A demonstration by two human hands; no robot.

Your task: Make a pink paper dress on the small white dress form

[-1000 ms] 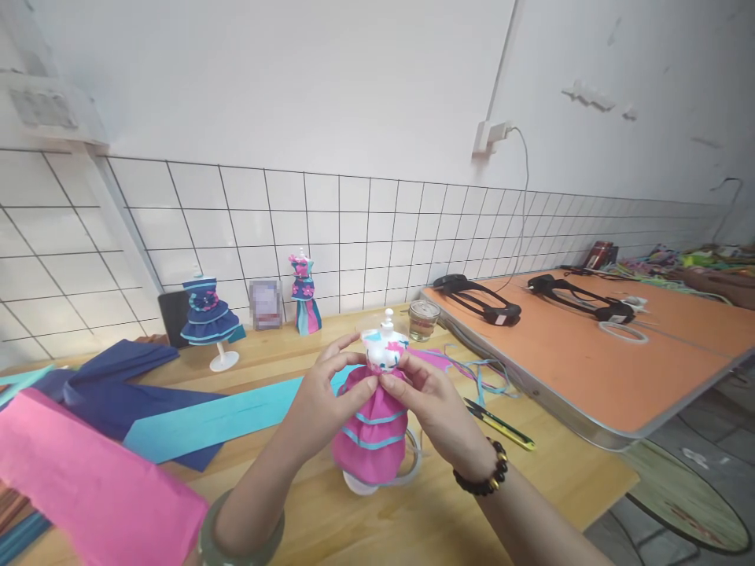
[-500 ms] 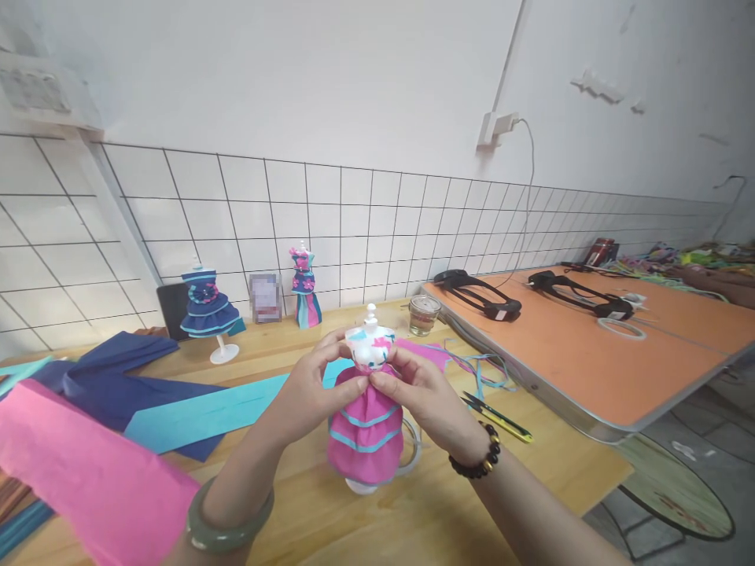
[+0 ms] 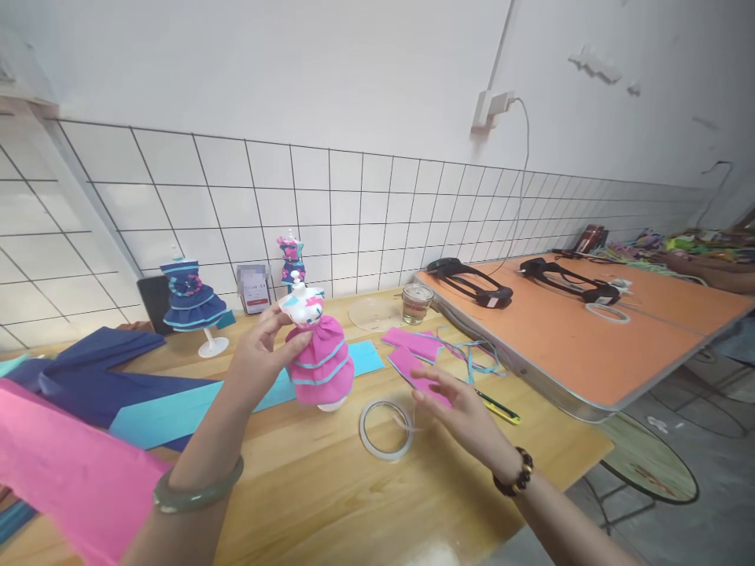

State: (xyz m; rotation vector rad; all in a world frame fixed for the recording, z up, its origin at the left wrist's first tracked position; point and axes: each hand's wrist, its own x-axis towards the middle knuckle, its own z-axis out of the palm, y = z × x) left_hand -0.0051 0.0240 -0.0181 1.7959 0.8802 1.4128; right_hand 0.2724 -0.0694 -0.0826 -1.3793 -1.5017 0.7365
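My left hand (image 3: 265,346) is closed around the waist of a small white doll mannequin (image 3: 303,303), which tilts slightly to the left. The mannequin wears a tiered pink skirt (image 3: 322,365) with light blue bands. Over the table, my right hand (image 3: 457,409) is open with its fingers apart, holding nothing I can see. Close to its fingertips lie a roll of double-sided tape (image 3: 364,440) with a loose end, and a pink fabric strip (image 3: 406,363) edged in blue, partly hidden by the hand. Another pink strip (image 3: 413,343) rests just behind.
Light blue paper or fabric (image 3: 171,413), navy fabric (image 3: 106,354) and a pink sheet (image 3: 71,472) cover the left side. Two dressed mannequins, one in navy (image 3: 194,295), stand by a phone (image 3: 255,289). A glass (image 3: 416,305), ribbons (image 3: 472,354) and a yellow cutter (image 3: 501,410) are rightward.
My right hand has let go of the mannequin's skirt and moved right and down toward the tape. My left hand has shifted the mannequin left and slightly up.
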